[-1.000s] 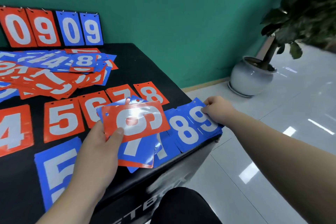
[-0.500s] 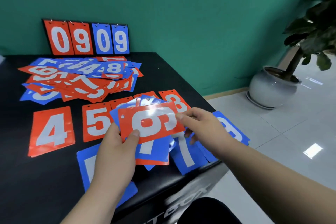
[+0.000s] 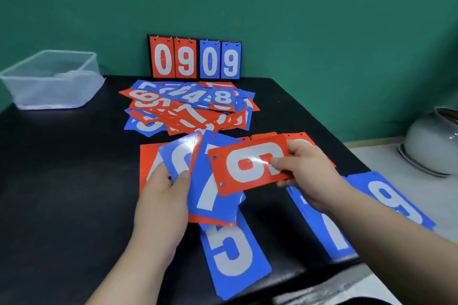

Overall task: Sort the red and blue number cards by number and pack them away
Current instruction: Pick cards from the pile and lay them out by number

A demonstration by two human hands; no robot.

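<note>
My left hand (image 3: 163, 193) grips a fan of cards (image 3: 208, 190), with a blue 7 on top. My right hand (image 3: 307, 171) pinches a red 9 card (image 3: 247, 166) by its right end, held sideways just above that fan. On the black table (image 3: 62, 181) near the front edge lie a blue 5 (image 3: 233, 252), a blue 7 (image 3: 329, 230) and a blue 8 (image 3: 396, 203). Red cards (image 3: 148, 158) lie in a row behind my hands, mostly hidden. A mixed pile of red and blue cards (image 3: 188, 106) lies farther back.
A clear plastic box (image 3: 52, 79) stands at the table's back left. A scoreboard stand (image 3: 195, 58) showing 0 9 0 9 leans at the green wall. A white plant pot (image 3: 436, 141) sits on the floor to the right, past the table edge.
My right hand left the blue cards at the table's right end and took the red 9 off the fan in my left hand. The view swung left, revealing the plastic box.
</note>
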